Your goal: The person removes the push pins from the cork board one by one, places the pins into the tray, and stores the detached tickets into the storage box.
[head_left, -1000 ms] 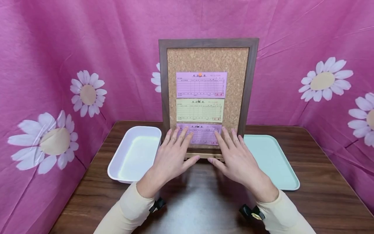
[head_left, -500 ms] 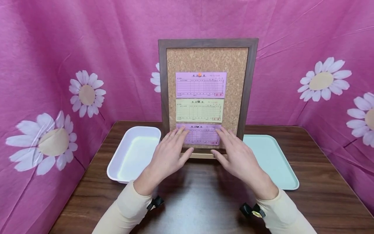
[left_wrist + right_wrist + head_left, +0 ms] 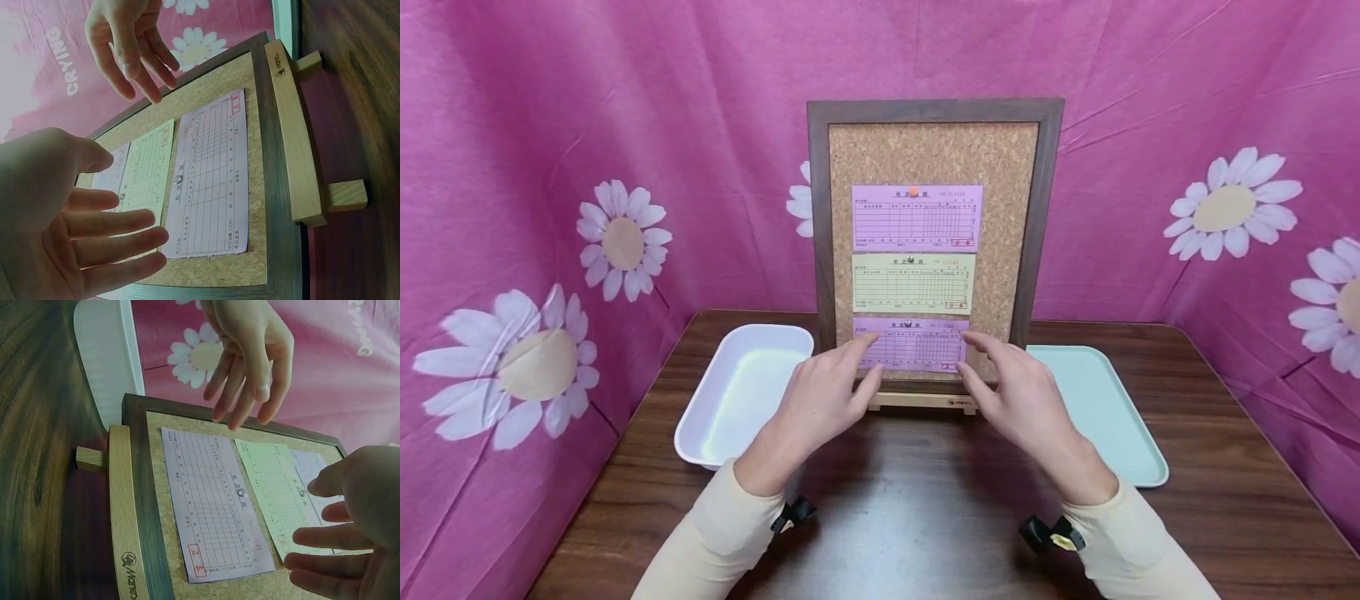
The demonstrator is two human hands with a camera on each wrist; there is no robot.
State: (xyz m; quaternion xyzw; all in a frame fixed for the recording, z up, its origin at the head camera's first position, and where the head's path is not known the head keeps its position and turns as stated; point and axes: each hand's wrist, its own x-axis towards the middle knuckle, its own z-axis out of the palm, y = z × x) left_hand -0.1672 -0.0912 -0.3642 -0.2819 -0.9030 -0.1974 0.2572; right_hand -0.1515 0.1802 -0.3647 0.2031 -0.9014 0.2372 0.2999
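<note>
A framed cork board (image 3: 936, 154) stands upright on a small wooden easel (image 3: 925, 402). Three receipt slips are pinned on it in a column: a purple slip (image 3: 916, 221) on top under an orange pushpin (image 3: 913, 192), a pale green slip (image 3: 913, 285) in the middle, and a lower purple slip (image 3: 917, 346) under a silver pushpin (image 3: 241, 493). My left hand (image 3: 820, 390) hovers before the board's lower left, fingers spread and holding nothing. Facing it, my right hand (image 3: 1030, 396) is near the lower slip's right edge, fingers loosely bent. In both wrist views, the hands stand apart from the slips.
To the left of the board sits a white deep tray (image 3: 700, 433). A flat mint-green tray (image 3: 1105, 417) lies at the right. All stand on a dark wooden table (image 3: 910, 517), with a pink flowered cloth (image 3: 737, 100) hanging behind and at the sides.
Both hands have drawn back and apart from the lower slip, uncovering more of it and the easel's front bar. The fingers have bent a little more. Slips and pins stay put.
</note>
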